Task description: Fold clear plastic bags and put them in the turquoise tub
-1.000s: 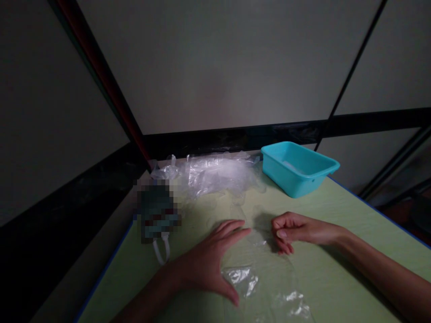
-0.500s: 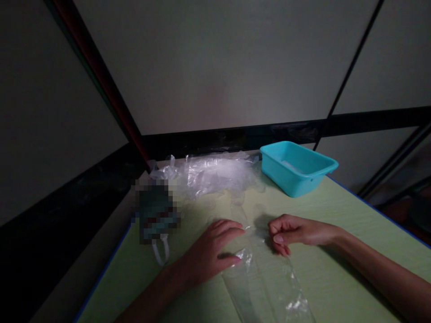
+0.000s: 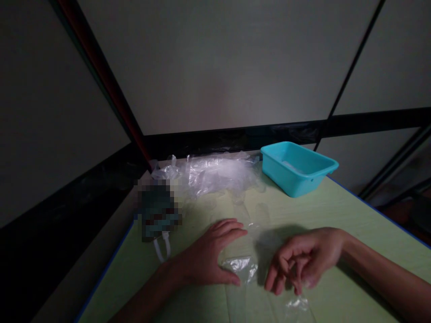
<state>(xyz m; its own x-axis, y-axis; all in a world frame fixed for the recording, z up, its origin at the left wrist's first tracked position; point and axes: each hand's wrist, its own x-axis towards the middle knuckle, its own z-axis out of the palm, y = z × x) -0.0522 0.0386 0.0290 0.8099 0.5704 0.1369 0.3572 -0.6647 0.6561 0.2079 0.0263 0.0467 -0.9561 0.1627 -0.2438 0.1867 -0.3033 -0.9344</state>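
Note:
A clear, thin plastic piece (image 3: 239, 291) lies on the pale green table in front of me, with shiny creases near its upper part. My left hand (image 3: 215, 253) rests at its left side, thumb and fingers spread apart, the thumb beside the creased part. Over its right side is my right hand (image 3: 294, 262), palm turned partly inward and fingers bent downward. The right fingertips are close to the plastic; whether they pinch it is not clear. More transparent film (image 3: 247, 215) lies flat just beyond my hands.
A heap of crumpled clear plastic (image 3: 218, 175) lies along the table's back edge. At the back right stands a turquoise basin (image 3: 292, 184). A blurred dark item with a white loop (image 3: 163, 246) is at the left. Wall panels rise behind.
My right hand has come toward me and its fingers now point down. My left thumb has moved lower, widening its gap from the fingers. The near plastic's creased edge has shifted.

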